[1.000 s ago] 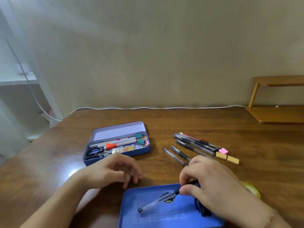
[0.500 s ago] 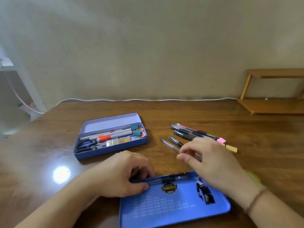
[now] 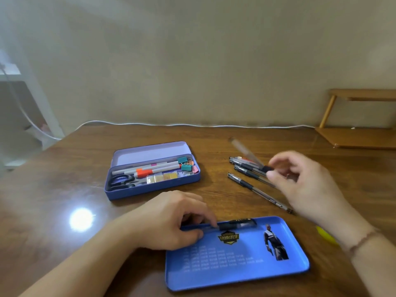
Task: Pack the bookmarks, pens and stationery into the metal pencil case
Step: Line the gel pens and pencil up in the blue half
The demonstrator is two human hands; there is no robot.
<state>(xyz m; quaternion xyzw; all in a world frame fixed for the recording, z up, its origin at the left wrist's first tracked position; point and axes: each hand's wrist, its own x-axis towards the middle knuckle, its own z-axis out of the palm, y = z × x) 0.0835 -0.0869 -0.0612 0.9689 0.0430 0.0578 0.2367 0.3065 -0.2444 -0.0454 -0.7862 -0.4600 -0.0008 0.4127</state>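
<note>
A blue metal pencil case half [image 3: 235,264] with a printed figure lies open near me. My left hand [image 3: 171,221] pinches a black-grip pen [image 3: 235,225] that lies along the case's far rim. My right hand [image 3: 306,185] hovers over the loose pens [image 3: 248,168] on the table and holds a clear pen [image 3: 246,151] by its black end, with the blurred barrel tilted up and to the left. One more pen [image 3: 257,190] lies apart, closer to me. A purple tin [image 3: 154,188] at the centre left holds scissors, markers, binder clips and sticky tabs.
A yellow object [image 3: 325,234] peeks out under my right wrist. A low wooden shelf [image 3: 360,136] stands at the back right. A white cable [image 3: 192,124] runs along the table's far edge by the wall.
My right hand left the pen in the blue case, reached to the loose pens and lifted one. My left hand moved onto the pen in the case and set it along the far rim.
</note>
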